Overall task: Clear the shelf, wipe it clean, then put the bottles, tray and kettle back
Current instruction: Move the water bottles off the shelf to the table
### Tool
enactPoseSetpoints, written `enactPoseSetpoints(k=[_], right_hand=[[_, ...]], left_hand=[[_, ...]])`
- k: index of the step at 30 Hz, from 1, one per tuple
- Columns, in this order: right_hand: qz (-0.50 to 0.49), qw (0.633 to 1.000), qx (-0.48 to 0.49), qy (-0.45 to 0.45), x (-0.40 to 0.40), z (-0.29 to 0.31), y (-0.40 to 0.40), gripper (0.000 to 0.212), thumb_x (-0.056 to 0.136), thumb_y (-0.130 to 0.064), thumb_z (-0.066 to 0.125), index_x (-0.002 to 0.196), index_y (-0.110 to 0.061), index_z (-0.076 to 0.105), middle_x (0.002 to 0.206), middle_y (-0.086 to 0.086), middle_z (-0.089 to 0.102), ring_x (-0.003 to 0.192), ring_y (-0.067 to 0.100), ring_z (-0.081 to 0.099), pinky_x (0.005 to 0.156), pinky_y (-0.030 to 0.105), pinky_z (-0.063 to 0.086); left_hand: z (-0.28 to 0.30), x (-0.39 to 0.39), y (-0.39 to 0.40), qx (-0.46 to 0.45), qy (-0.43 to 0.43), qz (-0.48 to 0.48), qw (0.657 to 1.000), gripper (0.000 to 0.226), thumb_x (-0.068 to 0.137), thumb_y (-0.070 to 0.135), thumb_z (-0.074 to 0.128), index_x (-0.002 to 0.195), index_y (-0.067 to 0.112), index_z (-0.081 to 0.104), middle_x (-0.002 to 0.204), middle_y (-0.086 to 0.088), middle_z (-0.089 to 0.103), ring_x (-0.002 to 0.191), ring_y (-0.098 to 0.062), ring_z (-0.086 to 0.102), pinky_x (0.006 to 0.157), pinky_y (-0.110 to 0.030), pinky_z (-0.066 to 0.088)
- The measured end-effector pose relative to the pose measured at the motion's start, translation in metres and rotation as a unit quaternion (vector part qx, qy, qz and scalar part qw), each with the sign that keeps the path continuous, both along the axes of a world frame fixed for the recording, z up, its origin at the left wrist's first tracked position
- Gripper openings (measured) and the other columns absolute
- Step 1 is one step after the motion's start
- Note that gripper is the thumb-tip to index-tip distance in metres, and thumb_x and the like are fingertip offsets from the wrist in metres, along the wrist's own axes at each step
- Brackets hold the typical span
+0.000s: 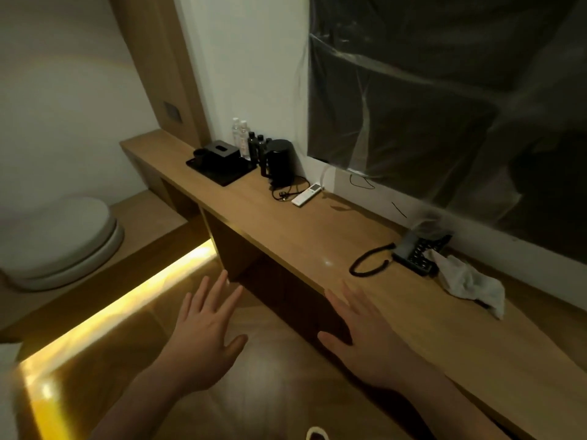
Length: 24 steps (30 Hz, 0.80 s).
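A long wooden shelf runs along the wall. At its far end sits a black tray carrying a black tissue box and a dark cup. Behind it stand two clear water bottles and small dark bottles. A black kettle stands to the right of the tray, its cord on the shelf. A white cloth lies crumpled at the near right. My left hand and my right hand hover with spread fingers in front of the shelf, holding nothing.
A white remote lies beside the kettle cord. A black telephone with a coiled cord sits near the cloth. A plastic-covered screen hangs on the wall above. A lit strip edges a platform at left, near a round white stool.
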State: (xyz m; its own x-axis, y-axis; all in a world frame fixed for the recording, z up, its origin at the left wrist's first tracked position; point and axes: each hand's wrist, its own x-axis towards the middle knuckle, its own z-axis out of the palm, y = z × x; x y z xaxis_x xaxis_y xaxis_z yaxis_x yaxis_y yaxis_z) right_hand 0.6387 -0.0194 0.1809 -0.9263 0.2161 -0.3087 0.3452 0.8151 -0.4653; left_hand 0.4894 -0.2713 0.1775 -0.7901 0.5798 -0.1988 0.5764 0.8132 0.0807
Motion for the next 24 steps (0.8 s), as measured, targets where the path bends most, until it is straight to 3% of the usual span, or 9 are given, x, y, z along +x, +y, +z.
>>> enactPoseSetpoints(k=[12, 24], right_hand=[[0.082, 0.997, 0.013, 0.000, -0.214, 0.014, 0.023, 0.078, 0.096, -0.068, 0.043, 0.157, -0.052, -0.003, 0.162, -0.027, -0.026, 0.152, 0.009, -0.021, 0.125, 0.049, 0.001], [0.080, 0.997, -0.001, -0.007, -0.405, 0.004, -0.062, 0.077, 0.096, -0.068, 0.042, 0.156, -0.056, -0.005, 0.161, -0.027, -0.028, 0.153, 0.010, -0.020, 0.125, 0.046, 0.000]], left_hand=[[0.009, -0.150, -0.003, 0.028, 0.026, 0.132, 0.991, 0.083, 0.095, 0.075, 0.030, 0.158, 0.045, -0.016, 0.160, 0.007, -0.042, 0.148, -0.024, -0.038, 0.124, -0.051, -0.015], [0.007, -0.352, -0.083, 0.015, -0.002, 0.107, 0.994, 0.082, 0.094, 0.077, 0.027, 0.160, 0.046, -0.011, 0.163, 0.008, -0.037, 0.150, -0.023, -0.033, 0.126, -0.053, -0.012]])
